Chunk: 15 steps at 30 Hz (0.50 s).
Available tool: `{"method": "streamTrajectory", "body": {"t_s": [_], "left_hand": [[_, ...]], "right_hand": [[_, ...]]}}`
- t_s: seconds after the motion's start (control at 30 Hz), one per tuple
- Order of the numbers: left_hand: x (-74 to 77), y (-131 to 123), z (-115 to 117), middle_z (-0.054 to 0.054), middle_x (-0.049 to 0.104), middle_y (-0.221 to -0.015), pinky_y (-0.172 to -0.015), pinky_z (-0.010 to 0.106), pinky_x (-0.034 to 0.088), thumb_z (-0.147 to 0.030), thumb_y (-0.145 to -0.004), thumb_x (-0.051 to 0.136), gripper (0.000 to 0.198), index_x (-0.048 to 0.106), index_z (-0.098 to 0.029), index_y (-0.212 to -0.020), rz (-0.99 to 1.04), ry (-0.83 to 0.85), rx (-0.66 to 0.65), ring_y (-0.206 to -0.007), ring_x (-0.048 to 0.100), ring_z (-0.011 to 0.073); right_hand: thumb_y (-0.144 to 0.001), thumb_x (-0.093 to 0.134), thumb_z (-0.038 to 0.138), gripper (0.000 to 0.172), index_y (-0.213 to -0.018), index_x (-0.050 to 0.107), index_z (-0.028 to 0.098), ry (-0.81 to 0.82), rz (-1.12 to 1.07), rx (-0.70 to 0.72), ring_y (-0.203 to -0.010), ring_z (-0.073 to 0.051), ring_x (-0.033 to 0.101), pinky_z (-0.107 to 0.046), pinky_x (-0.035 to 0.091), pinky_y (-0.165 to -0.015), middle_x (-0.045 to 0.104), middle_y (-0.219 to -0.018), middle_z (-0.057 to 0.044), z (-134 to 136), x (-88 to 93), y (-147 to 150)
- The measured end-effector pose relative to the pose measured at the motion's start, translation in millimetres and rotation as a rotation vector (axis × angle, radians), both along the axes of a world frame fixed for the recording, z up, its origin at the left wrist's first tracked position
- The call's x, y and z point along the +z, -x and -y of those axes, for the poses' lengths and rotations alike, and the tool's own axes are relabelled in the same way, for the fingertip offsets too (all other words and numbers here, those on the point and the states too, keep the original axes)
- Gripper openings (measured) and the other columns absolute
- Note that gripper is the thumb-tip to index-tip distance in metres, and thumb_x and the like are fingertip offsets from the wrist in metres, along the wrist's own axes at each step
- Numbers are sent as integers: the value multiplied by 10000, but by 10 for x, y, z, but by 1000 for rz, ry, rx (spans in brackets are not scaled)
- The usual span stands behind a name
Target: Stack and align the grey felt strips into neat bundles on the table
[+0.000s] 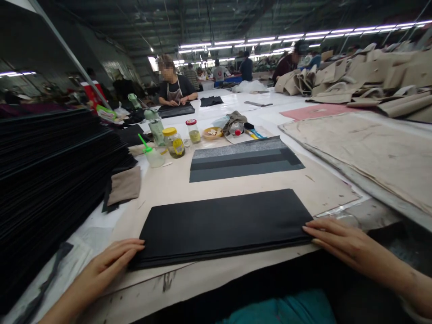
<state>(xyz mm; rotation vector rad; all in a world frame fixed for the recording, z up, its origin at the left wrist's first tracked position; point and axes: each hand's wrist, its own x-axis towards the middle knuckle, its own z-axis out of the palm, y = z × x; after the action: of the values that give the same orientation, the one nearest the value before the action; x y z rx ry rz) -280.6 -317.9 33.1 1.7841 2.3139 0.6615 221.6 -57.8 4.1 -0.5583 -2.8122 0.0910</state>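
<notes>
A stack of black fabric panels (pixel 226 222) lies in front of me on a beige sheet, its layers showing along the near edge. My left hand (pixel 110 260) touches the stack's left end near the front corner, fingers stretched out straight. At the opposite end, my right hand (pixel 340 238) rests its extended fingertips against the right edge. Just beyond the stack lies a dark grey panel (pixel 246 159) with a lighter speckled strip along its far side.
A tall pile of black sheets (pixel 50 180) rises on the left, beside a brown cloth piece (pixel 124 185). A squeeze bottle (pixel 154 157), a yellow-lidded jar (pixel 174 143) and a red-lidded jar (pixel 193 131) stand behind. Beige bags (pixel 374 76) heap up right. A co-worker (pixel 175 85) works across the table.
</notes>
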Motion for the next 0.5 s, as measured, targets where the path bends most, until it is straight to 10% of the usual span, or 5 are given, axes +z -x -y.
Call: {"method": "streamTrajectory", "body": {"t_s": [0.27, 0.5], "left_hand": [[538, -150, -443, 29, 685, -916, -792, 304, 488, -523, -719, 525, 347, 675, -232, -834, 112, -44, 121, -875, 611, 215], [705, -1213, -1616, 11, 619, -705, -679, 258, 451, -406, -718, 593, 244, 607, -163, -705, 705, 7, -281, -696, 561, 139]], "right_hand": [[-827, 486, 317, 275, -1084, 584, 323, 107, -113, -42, -968, -180, 570, -267, 484, -822, 583, -1081, -58, -235, 216, 102], [-869, 417, 291, 244, -969, 629, 221, 209, -270, 65, -915, -154, 567, -270, 467, -807, 605, -963, -69, -349, 662, 766]]}}
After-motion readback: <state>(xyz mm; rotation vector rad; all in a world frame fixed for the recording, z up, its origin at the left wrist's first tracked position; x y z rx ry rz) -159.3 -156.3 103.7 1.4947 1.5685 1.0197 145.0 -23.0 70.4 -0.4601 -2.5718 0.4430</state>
